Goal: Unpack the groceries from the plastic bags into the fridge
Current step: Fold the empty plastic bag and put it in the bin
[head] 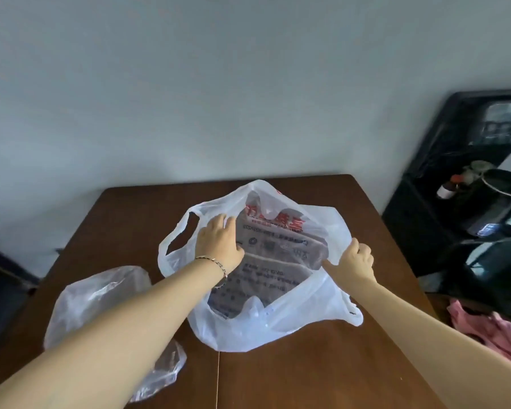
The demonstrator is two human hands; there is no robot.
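Clear crumpled plastic bag (pixel 98 302) lies at the left of the brown wooden table (pixel 307 379), partly under the left forearm, and what it holds cannot be made out. Just right of it, the left hand (pixel 219 243), with a thin chain bracelet (pixel 216 265) at the wrist, reaches to the left rim of the white thin plastic carrier bag (pixel 278 329). Its back faces up and its fingers point into the mouth, with the tips hidden by the plastic. Whether it grips the rim or only rests there I cannot tell.

The white bag sits near the middle of the table with its mouth spread wide and one handle loop lying out to the left. Red and dark printing shows through the thin plastic, and any contents are unclear. At the bag's right rim the right hand (pixel 356 259) is curled tight, pinching the plastic edge.

Beyond the table's right edge stands a black shelf unit (pixel 425 216) with blurred items on it, and a pink crumpled cloth (pixel 490 329) lies lower right.
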